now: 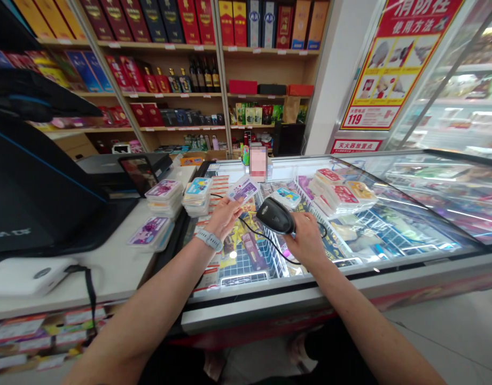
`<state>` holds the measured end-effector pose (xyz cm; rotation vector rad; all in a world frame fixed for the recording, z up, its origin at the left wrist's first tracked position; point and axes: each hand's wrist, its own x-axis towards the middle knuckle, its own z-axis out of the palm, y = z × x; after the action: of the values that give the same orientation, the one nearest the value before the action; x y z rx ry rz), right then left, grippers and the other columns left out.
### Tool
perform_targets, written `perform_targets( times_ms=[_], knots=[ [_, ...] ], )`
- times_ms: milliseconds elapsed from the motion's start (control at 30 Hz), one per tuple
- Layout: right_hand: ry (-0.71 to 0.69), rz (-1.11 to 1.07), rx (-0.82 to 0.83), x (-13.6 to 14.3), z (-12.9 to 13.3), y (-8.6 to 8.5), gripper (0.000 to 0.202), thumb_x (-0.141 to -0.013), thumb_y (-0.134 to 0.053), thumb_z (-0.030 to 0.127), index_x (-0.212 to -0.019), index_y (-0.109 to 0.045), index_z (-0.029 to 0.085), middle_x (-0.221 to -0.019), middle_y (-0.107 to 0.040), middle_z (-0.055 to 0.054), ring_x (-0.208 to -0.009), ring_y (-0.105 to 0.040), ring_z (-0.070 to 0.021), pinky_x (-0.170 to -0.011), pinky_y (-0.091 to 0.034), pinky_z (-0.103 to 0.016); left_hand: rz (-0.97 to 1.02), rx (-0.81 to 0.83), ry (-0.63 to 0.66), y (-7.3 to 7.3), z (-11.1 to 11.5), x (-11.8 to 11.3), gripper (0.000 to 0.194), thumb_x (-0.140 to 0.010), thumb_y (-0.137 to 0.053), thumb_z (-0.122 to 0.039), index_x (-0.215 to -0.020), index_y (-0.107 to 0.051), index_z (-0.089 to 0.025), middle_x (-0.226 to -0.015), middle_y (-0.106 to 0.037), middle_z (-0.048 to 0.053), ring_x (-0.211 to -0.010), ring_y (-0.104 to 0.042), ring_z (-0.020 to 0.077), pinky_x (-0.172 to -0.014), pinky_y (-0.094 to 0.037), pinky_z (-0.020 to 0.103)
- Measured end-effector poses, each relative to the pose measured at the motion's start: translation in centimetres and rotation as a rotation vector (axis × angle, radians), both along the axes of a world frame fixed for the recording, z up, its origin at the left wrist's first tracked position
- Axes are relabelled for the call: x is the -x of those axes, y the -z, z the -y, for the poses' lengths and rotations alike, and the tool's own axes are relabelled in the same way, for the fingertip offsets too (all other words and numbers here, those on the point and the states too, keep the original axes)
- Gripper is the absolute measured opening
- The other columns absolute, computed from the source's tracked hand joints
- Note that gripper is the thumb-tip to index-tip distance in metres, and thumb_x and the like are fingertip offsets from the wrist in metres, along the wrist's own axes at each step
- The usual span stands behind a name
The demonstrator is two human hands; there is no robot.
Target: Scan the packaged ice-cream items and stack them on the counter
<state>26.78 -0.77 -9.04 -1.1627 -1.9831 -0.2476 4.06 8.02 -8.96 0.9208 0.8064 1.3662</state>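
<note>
My left hand [225,215], with a watch on its wrist, grips a flat purple-and-white package [243,189] with a printed label facing up. Close by on the right, my right hand [309,239] is wrapped round the handle of a black barcode scanner [275,215]. The scanner's head points left toward the package, and the two are apart. A black cable [265,235] loops below the scanner. Both hands are above the glass top of a freezer [237,297]. Stacks of similar flat packages [197,196] stand to the left of my left hand.
More packages lie on the glass, including a red-labelled pile [344,196] on the right and a blue one [288,198] behind the scanner. On the left counter are purple packages [149,231], a white device [27,275] and a dark monitor stand [37,182]. Shelves [169,96] line the back.
</note>
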Motion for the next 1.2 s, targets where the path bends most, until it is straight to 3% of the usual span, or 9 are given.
perform_targets(
  times_ms=[267,433,500,633,767,967,1100,1200],
  knots=[
    [-0.004,-0.009,-0.013,0.0,0.1,-0.1,0.026,-0.079,-0.055,0.018,-0.104,-0.052,0.017,-0.094,-0.063,-0.009,-0.092,-0.058,-0.0252,-0.095,-0.037,-0.043,-0.092,-0.053,-0.043,-0.2,0.3,-0.2,0.035,-0.062,-0.08,-0.031,-0.092,-0.064,-0.022,-0.101,-0.07,0.003,-0.091,-0.063,0.0153,-0.076,-0.045,0.027],
    [-0.015,-0.016,-0.037,-0.1,0.1,0.0,0.028,-0.078,-0.054,0.017,-0.105,-0.052,0.018,-0.095,-0.064,-0.009,-0.093,-0.058,-0.0255,-0.095,-0.037,-0.044,-0.215,-0.182,-0.157,-2.0,0.7,0.4,0.033,-0.059,-0.079,-0.018,-0.087,-0.062,-0.021,-0.091,-0.07,0.002,-0.09,-0.062,0.0168,-0.081,-0.046,0.027],
    [-0.016,-0.014,-0.041,-0.1,0.2,0.0,0.027,-0.078,-0.054,0.016,-0.105,-0.052,0.017,-0.095,-0.064,-0.009,-0.092,-0.058,-0.0254,-0.095,-0.037,-0.044,-0.352,-0.291,-0.269,-3.4,0.9,1.4,0.032,-0.06,-0.078,-0.017,-0.088,-0.063,-0.022,-0.088,-0.069,0.0,-0.089,-0.061,0.0166,-0.082,-0.045,0.026],
    [-0.024,-0.01,-0.033,-0.1,0.3,-0.1,0.027,-0.077,-0.053,0.015,-0.104,-0.053,0.018,-0.092,-0.063,-0.008,-0.092,-0.059,-0.0253,-0.094,-0.037,-0.044,-0.808,-0.555,-0.608,-6.6,2.2,4.4,0.034,-0.072,-0.069,-0.023,-0.106,-0.066,-0.024,-0.096,-0.069,0.0,-0.088,-0.061,0.0169,-0.08,-0.044,0.025],
    [-0.023,-0.005,-0.026,-0.3,0.4,-0.2,0.026,-0.078,-0.054,0.017,-0.104,-0.053,0.018,-0.093,-0.063,-0.008,-0.091,-0.058,-0.0255,-0.095,-0.037,-0.044,-1.188,-0.607,-0.814,-8.2,4.6,8.4,0.03,-0.082,-0.059,-0.029,-0.11,-0.066,-0.022,-0.1,-0.07,0.001,-0.088,-0.062,0.0175,-0.084,-0.045,0.027],
    [-0.025,-0.013,-0.051,-0.3,0.6,-0.4,0.027,-0.078,-0.054,0.017,-0.105,-0.053,0.018,-0.093,-0.063,-0.008,-0.089,-0.058,-0.0248,-0.095,-0.037,-0.043,-1.58,-0.609,-0.966,-7.4,9.5,14.0,0.035,-0.088,-0.05,-0.026,-0.12,-0.062,-0.022,-0.115,-0.068,0.005,-0.106,-0.061,0.0215,-0.095,-0.044,0.033],
    [-0.028,-0.02,-0.043,-0.4,0.6,-0.3,0.029,-0.078,-0.053,0.017,-0.107,-0.053,0.018,-0.093,-0.063,-0.008,-0.09,-0.058,-0.0256,-0.095,-0.036,-0.044,-1.712,-0.51,-1.037,-5.7,12.3,16.1,0.036,-0.088,-0.045,-0.025,-0.121,-0.06,-0.027,-0.119,-0.066,0.004,-0.113,-0.059,0.0227,-0.1,-0.042,0.037],
    [-0.03,-0.021,-0.035,-0.4,0.6,-0.3,0.03,-0.078,-0.053,0.017,-0.108,-0.053,0.018,-0.093,-0.063,-0.008,-0.09,-0.058,-0.0256,-0.095,-0.036,-0.044,-1.729,-0.488,-1.001,-4.0,13.7,16.9,0.037,-0.089,-0.042,-0.026,-0.123,-0.057,-0.032,-0.124,-0.064,0.002,-0.117,-0.057,0.0212,-0.103,-0.04,0.037]
  ],
)
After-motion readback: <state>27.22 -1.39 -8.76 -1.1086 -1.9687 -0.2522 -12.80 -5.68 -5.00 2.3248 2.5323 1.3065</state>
